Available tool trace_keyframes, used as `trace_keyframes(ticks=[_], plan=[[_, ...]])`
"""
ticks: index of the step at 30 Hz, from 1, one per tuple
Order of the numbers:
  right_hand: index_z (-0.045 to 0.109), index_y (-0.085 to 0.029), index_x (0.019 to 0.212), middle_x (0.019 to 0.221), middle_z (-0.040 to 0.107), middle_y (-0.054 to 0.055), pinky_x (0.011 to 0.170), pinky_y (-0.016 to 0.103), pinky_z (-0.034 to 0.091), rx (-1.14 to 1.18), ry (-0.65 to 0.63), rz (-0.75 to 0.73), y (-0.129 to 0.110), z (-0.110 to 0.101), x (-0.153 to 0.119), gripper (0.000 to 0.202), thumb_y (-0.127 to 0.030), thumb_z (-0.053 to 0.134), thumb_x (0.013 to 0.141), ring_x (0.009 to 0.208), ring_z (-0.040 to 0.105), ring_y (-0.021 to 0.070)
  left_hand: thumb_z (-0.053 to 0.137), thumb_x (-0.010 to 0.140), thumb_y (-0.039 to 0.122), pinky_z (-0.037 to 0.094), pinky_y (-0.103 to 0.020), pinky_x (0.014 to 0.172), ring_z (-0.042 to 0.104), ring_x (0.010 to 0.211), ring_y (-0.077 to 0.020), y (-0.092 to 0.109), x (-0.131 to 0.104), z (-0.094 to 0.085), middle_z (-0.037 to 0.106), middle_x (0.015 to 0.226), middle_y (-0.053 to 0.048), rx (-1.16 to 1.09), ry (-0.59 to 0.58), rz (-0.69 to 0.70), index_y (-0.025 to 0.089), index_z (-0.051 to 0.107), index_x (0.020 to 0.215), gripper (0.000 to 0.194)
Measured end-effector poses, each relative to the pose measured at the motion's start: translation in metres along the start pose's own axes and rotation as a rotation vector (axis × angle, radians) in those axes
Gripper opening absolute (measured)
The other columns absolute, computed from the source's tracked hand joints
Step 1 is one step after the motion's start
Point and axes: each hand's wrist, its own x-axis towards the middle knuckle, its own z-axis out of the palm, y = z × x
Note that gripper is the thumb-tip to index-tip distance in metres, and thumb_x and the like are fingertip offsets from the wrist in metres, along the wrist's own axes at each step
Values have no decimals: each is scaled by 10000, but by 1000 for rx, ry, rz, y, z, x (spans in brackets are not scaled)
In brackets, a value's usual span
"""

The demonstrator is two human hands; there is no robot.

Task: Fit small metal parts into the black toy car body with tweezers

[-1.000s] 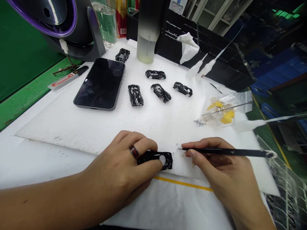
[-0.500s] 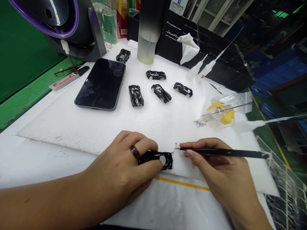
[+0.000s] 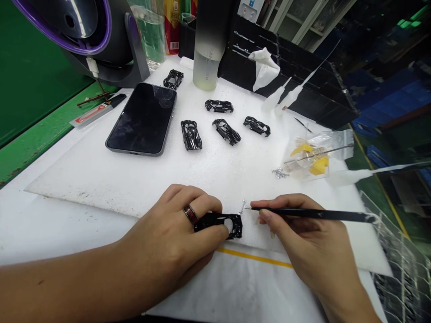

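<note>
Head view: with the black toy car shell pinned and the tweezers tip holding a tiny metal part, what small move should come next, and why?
Probably carry the small silver metal part down-left to the glossy black toy car shell. The left hand presses the shell onto the white foam sheet; the right hand holds slim black tweezers, whose tip is just beyond the shell's end.

1. A white foam sheet (image 3: 134,179) covers the workbench, spreading out beyond the hands.
2. To the left of the hands runs a green bench surface (image 3: 37,134).
3. Far ahead of them stands a dark fan with a purple rim (image 3: 84,31).
4. Up and to the right sits a black rack (image 3: 303,76), with pale shelving (image 3: 303,18) behind.
5. Right of the hands, the floor (image 3: 390,179) lies dim.
</note>
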Motion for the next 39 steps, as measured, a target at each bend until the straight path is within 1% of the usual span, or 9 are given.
trace_keyframes(ticks=[6, 10, 15, 21, 23, 28, 32, 35, 39], plan=[[714, -244, 912, 956, 819, 38, 666, 267, 663, 10, 14, 0, -1, 1, 0, 129, -331, 796, 864, 783, 776, 194, 575, 965, 87, 430, -417, 865, 531, 1005, -241, 0, 1, 0, 637, 1130, -79, 0, -1, -2, 204, 713, 1094, 222], [714, -241, 921, 966, 820, 38, 637, 243, 657, 19, 11, 13, -2, 3, 1, 126, -323, 794, 871, 768, 778, 187, 579, 961, 80, 428, -422, 856, 531, 994, -242, 0, 0, 0, 637, 1119, -80, -3, 11, 2, 198, 712, 1104, 228], [700, -253, 911, 953, 823, 9, 638, 184, 643, 47, 2, 8, -3, 4, 0, 113, -304, 797, 879, 731, 768, 142, 582, 958, 78, 427, -426, 853, 528, 993, -246, 0, -1, 0, 634, 1116, -81, -5, 13, 8, 195, 712, 1113, 233], [685, -252, 915, 991, 822, 22, 652, 209, 654, 86, -8, 32, -3, 4, 0, 127, -302, 797, 883, 718, 761, 145, 579, 964, 80, 421, -426, 860, 527, 1001, -246, 0, -1, 0, 631, 1124, -82, -9, 7, 6, 194, 711, 1115, 230], [682, -263, 910, 991, 823, 10, 674, 197, 652, 126, -15, 49, -3, 1, 0, 121, -297, 795, 886, 733, 765, 139, 576, 966, 80, 420, -419, 857, 524, 1001, -243, 0, 0, 0, 628, 1127, -80, -9, 4, 7, 196, 708, 1119, 233], [667, -274, 864, 912, 823, -17, 692, 162, 633, 245, -132, 81, -6, -7, -4, 149, -278, 816, 870, 724, 763, 119, 573, 971, 76, 421, -410, 882, 518, 1012, -234, 0, 0, -1, 613, 1137, -73, -8, -7, -1, 199, 697, 1139, 242], [661, -269, 850, 912, 820, -20, 725, 158, 617, 208, -205, 104, -6, -9, -7, 168, -290, 827, 860, 767, 770, 119, 558, 977, 67, 414, -410, 896, 514, 1014, -228, -1, -1, -2, 607, 1137, -70, -15, -22, -6, 196, 690, 1162, 261], [662, -278, 865, 932, 818, -24, 754, 178, 614, 169, -225, 112, -5, -8, -7, 146, -312, 804, 880, 831, 780, 136, 560, 975, 63, 414, -402, 904, 510, 1026, -225, 0, -1, -2, 606, 1150, -68, -11, -28, -7, 192, 689, 1150, 253], [672, -286, 877, 936, 812, -19, 743, 224, 623, 112, -220, 107, -3, -7, -7, 120, -325, 785, 888, 844, 783, 165, 559, 982, 72, 415, -385, 906, 508, 1025, -214, 1, -1, -3, 606, 1144, -61, -11, -23, -8, 193, 693, 1140, 240]])
